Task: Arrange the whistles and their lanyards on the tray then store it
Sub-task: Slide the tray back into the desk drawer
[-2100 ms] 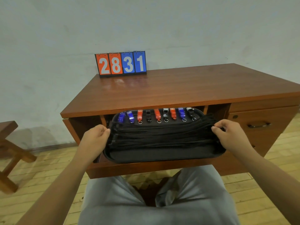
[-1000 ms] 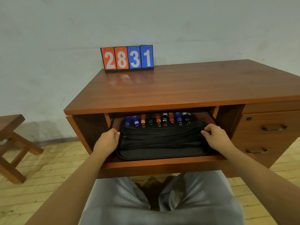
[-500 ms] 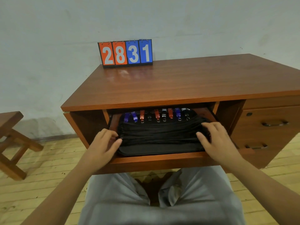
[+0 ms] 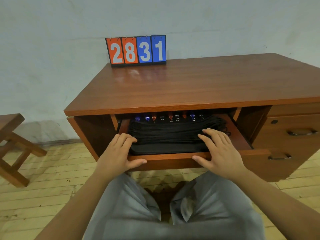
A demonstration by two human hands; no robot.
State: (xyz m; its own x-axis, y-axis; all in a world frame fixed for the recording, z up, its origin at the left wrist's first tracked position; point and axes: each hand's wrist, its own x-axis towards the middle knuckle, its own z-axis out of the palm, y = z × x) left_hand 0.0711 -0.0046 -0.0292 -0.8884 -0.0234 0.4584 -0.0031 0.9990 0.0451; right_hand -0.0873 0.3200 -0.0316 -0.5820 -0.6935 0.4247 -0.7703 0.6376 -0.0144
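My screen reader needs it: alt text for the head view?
Left hand and right hand rest on the front of an open drawer holding a tray of whistles and lanyards. A 2831 scoreboard stands on the desk.

tray point(image 4: 164, 150) deeper in drawer point(image 4: 170, 161), left hand point(image 4: 117, 153), right hand point(image 4: 221, 151) now seemingly on its front

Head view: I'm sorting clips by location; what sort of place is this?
Probably a gym or sports office: an orange-and-blue flip scoreboard stands on the reddish-brown wooden desk, and coloured whistles lie in its open drawer.
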